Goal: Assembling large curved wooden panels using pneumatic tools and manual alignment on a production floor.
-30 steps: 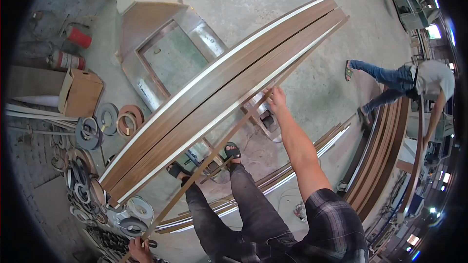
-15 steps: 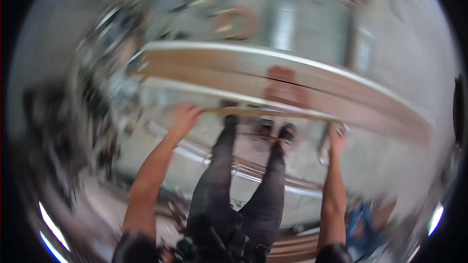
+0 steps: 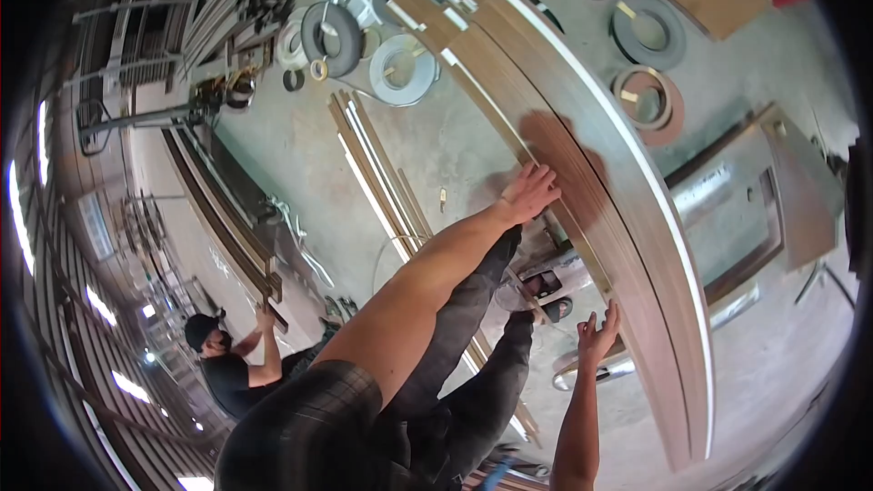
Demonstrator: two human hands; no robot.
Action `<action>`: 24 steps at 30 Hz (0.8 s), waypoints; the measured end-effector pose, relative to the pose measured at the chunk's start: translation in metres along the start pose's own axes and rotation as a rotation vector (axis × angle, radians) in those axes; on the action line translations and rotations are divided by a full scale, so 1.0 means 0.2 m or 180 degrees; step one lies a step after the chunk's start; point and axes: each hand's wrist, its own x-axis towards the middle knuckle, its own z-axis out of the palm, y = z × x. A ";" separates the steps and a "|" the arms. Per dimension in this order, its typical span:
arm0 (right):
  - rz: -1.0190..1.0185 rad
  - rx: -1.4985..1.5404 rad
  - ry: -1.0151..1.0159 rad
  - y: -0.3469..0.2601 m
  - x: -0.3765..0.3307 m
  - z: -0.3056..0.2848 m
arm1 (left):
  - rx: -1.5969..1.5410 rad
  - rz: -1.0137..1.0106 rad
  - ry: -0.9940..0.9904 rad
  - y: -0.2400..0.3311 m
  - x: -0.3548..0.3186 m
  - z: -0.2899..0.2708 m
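Note:
Long brown planks (image 3: 596, 182) with white edges lie side by side, running from upper middle to lower right. My left hand (image 3: 530, 193) rests on their near edge, its fingers spread over a narrow light-brown strip (image 3: 573, 236). Whether the thumb goes under the edge is hidden. Farther along that edge, beside the strip's lower end, is my right hand (image 3: 597, 336), thumb and forefinger apart. No held object can be made out in it. A reddish-brown patch (image 3: 559, 150) shows on the planks beside my left hand. Below them stands a metal support (image 3: 555, 277).
Coils of grey edging (image 3: 400, 68) and brown edging (image 3: 644, 105) lie on the floor beyond. Thin bars (image 3: 386, 186) lie to the left of my legs. A metal frame (image 3: 746, 209) is at right. At left, another person (image 3: 241, 373) holds brown profiles (image 3: 236, 255).
The view has turned, and the planks now run steeply rather than across. My hands are closer together. The yellowish strip seen stretched between them is no longer distinct.

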 end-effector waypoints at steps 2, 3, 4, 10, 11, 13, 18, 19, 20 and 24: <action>-0.0146 -0.0014 -0.0050 -0.05 0.07 0.02 | 0.0018 -0.0063 0.0176 -0.03 0.04 0.02; -0.0180 -0.0048 -0.0124 -0.08 0.10 0.02 | -0.0066 -0.0056 0.0121 -0.04 0.06 0.02; -0.0208 -0.0072 -0.0210 -0.12 0.12 0.03 | -0.0145 -0.0050 0.0052 -0.06 0.06 0.02; 0.0042 0.0048 -0.0450 -0.25 0.23 0.12 | -0.0114 -0.0155 0.0650 -0.18 0.01 0.09; 0.0004 0.0013 -0.0597 -0.27 0.24 0.13 | -0.0048 -0.0204 0.0861 -0.19 0.00 0.10; -0.0131 -0.0016 -0.0800 -0.28 0.28 0.12 | -0.0111 -0.0247 0.0906 -0.20 0.02 0.09; -0.0150 0.0063 -0.0876 -0.31 0.30 0.13 | -0.0197 -0.0401 0.0890 -0.24 0.01 0.03; -0.0063 0.0159 -0.0961 -0.31 0.29 0.14 | -0.0324 -0.0435 0.0784 -0.25 -0.01 0.03; -0.0051 0.0156 -0.0951 -0.31 0.28 0.14 | -0.0453 -0.0458 0.0680 -0.26 -0.02 0.03; 0.0549 0.0298 -0.1106 -0.30 0.18 0.09 | -0.1490 -0.1046 0.1746 -0.33 0.05 0.09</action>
